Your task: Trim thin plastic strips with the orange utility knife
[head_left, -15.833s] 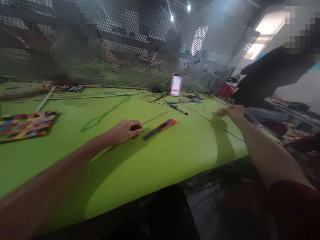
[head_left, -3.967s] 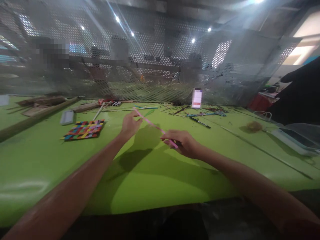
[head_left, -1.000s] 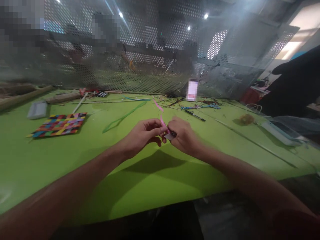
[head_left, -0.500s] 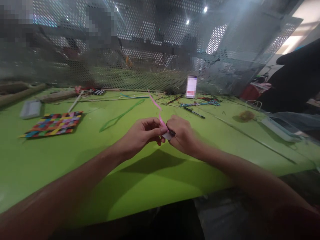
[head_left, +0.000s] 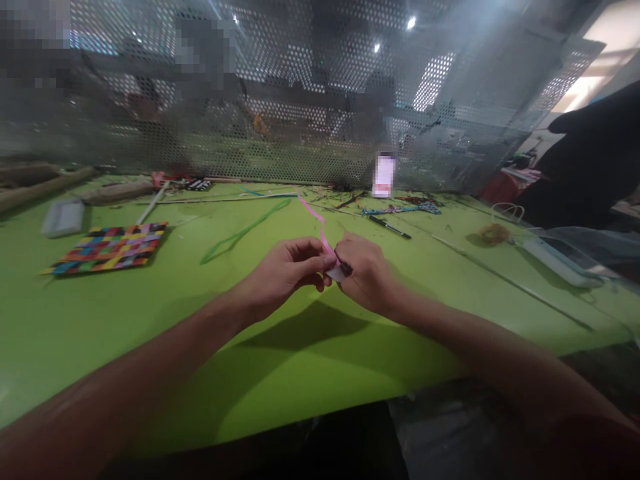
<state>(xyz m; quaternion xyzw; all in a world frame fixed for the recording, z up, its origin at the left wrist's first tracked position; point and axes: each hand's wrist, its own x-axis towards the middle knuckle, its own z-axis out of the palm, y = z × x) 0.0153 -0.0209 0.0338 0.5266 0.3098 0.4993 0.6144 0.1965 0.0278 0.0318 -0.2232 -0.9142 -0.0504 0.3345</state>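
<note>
Between thumb and fingers, my left hand [head_left: 295, 263] pinches a thin pink strip [head_left: 311, 211]. The strip's far part trails away across the green table [head_left: 225, 393]. My right hand [head_left: 366, 270] is closed in a fist close beside it, around a small dark object [head_left: 345, 268], mostly hidden by the fingers. A pale flat piece [head_left: 336, 274] shows between the two hands, below the strip; whether it belongs to the dark object I cannot tell. Both hands are held above the table, casting a shadow under them.
To the left lie a multicoloured woven mat [head_left: 113, 248], a whitish block [head_left: 64, 218] and a green strip loop [head_left: 245, 232]. A phone [head_left: 384, 177] stands before the mesh screen [head_left: 280, 113]. A black pen [head_left: 390, 227], a thin stick [head_left: 510, 280] and a white tray [head_left: 557, 260] are at right.
The pink strip's middle has shifted slightly to the right and bends differently. Both hands keep nearly the same place and grip.
</note>
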